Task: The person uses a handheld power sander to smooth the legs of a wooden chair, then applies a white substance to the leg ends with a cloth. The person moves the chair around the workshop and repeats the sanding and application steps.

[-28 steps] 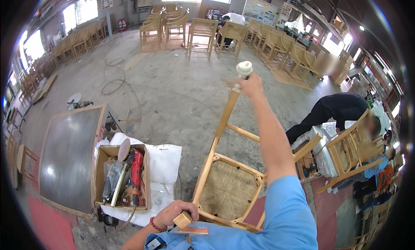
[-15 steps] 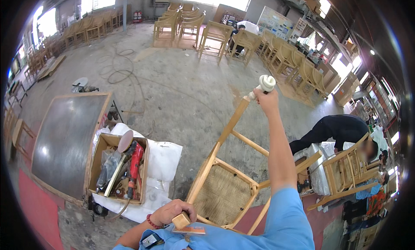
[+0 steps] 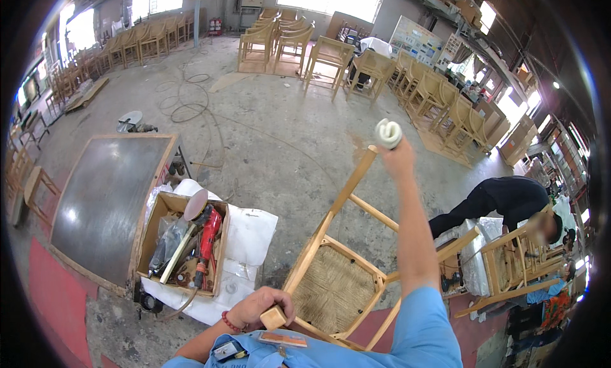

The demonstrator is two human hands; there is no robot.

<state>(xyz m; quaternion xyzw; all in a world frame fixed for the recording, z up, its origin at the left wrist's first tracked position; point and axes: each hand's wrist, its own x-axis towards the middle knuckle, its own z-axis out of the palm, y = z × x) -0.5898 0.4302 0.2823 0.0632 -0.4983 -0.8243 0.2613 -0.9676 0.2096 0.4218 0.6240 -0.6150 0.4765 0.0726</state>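
Observation:
My right hand [image 3: 398,159] reaches out over the far end of a wooden chair frame. Closed in it is a white spiral light bulb [image 3: 387,133], with its coiled end pointing away from me. The chair [image 3: 305,253] is tipped over in front of me, its legs sticking outward and its woven seat [image 3: 334,290] showing. Close to my body, my left hand [image 3: 262,307] is wrapped round a square wooden end of the chair [image 3: 273,318]. A red bead bracelet circles that wrist.
On the left, a box [image 3: 219,272] holds a red sander [image 3: 208,240] and other tools, beside a dark-topped table [image 3: 111,202]. A co-worker in black [image 3: 509,199] bends over another chair [image 3: 509,266] at right. Rows of chairs [image 3: 328,59] stand far off; a hose [image 3: 191,107] loops across the floor.
My right hand has drawn down and slightly back, and the bulb has turned upright at the far leg's end. The whole view has shifted a little. My left hand keeps its hold on the chair.

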